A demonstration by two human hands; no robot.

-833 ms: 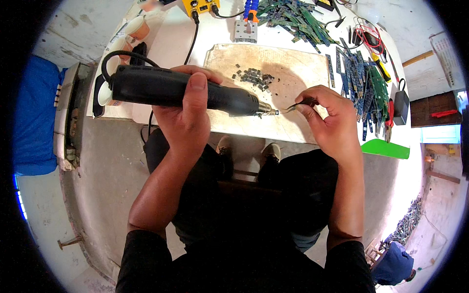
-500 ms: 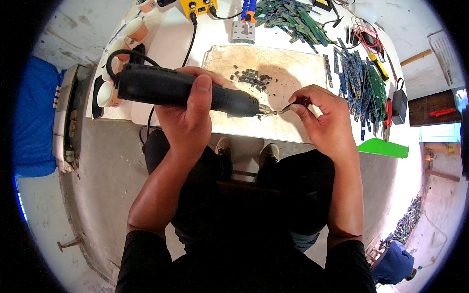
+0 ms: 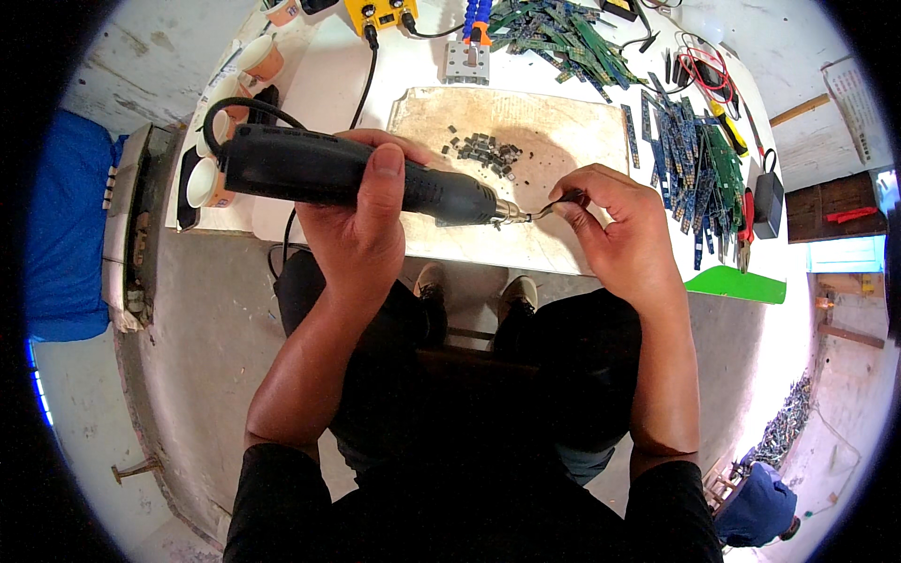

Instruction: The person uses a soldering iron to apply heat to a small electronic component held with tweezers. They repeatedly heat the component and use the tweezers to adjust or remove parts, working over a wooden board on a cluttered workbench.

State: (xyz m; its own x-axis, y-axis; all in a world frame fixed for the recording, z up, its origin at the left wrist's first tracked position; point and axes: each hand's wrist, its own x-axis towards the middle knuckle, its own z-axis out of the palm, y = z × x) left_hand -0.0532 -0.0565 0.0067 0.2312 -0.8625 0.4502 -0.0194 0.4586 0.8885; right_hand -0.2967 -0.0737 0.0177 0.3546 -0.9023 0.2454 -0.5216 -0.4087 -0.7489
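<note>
Left hand (image 3: 357, 225) wraps heat gun (image 3: 286, 164), pointing three o'clock; right hand (image 3: 627, 230) pinches tweezers (image 3: 547, 211) near its nozzle (image 3: 508, 210); tan board (image 3: 587, 122) beneath; blue cloth (image 3: 70, 225) at nine.

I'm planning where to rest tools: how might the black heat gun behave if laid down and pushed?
The heat gun looks bulky, so it probably has some weight. Its rounded body may roll if nudged, though the thick cable at its rear could check that.
</note>
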